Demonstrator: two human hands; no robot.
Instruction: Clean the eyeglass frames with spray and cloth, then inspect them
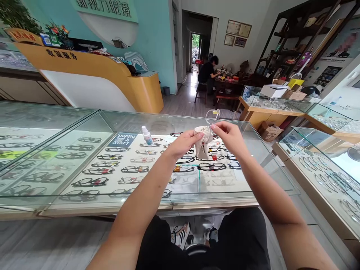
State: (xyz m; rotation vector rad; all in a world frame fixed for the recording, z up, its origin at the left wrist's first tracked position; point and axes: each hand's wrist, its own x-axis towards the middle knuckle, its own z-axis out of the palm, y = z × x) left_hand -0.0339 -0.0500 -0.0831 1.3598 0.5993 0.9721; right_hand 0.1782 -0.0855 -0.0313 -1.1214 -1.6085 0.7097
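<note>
My left hand (185,142) is closed, with thumb and fingers pinching the upper edge of a pale drawstring-like cloth pouch (201,148) with dark marks on its side. The pouch hangs upright above the glass display counter. My right hand (227,134) pinches a pair of thin-framed eyeglasses (208,117) close to the pouch's mouth. One round rim and a small yellow tag stick up above the fingers; the lower part is hidden. Whether the glasses touch the pouch, I cannot tell.
Rows of eyeglass frames (135,169) lie inside the glass counter (168,200). A white spray bottle (146,135) stands on top, left of my hands. More display cases (317,165) are to the right. A person (206,75) sits at a cluttered table behind.
</note>
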